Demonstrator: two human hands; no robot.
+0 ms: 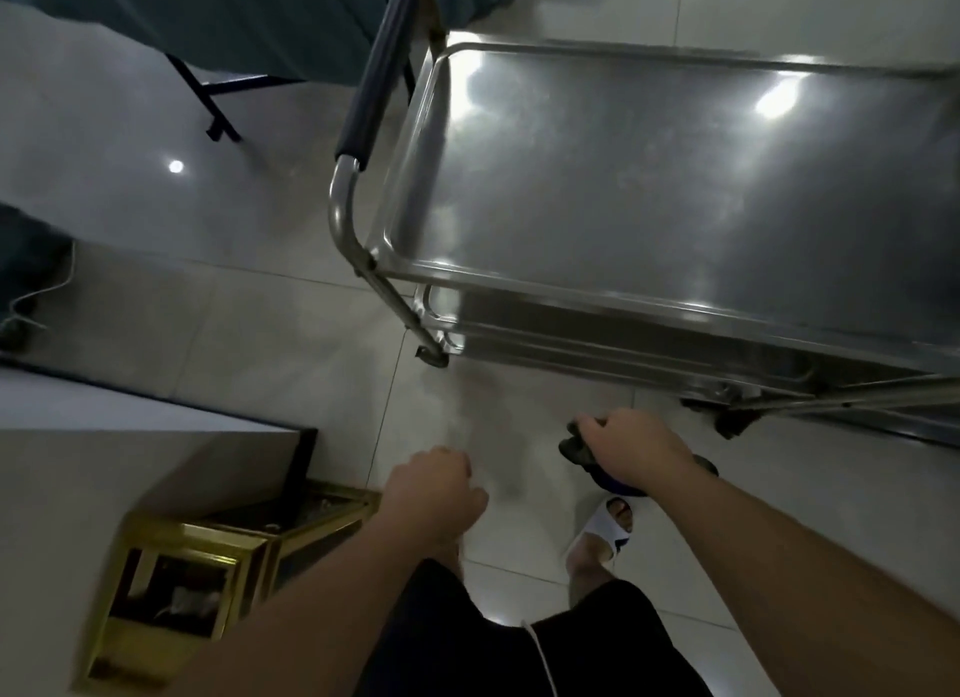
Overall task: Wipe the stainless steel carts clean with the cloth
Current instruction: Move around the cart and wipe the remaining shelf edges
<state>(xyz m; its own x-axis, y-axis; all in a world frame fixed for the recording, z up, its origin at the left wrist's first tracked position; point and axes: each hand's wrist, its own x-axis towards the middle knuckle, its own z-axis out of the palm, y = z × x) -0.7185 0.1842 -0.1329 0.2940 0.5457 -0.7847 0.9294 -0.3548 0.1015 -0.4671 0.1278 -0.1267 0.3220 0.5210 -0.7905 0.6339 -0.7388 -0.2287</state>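
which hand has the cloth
The right hand: its fingers curl round the dark cloth, held just short of the steel cart. The left hand is curled but holds nothing.

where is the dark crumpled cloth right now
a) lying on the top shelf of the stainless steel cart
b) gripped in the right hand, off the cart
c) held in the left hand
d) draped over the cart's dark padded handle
b: the right hand grips the dark crumpled cloth above the floor, short of the stainless steel cart.
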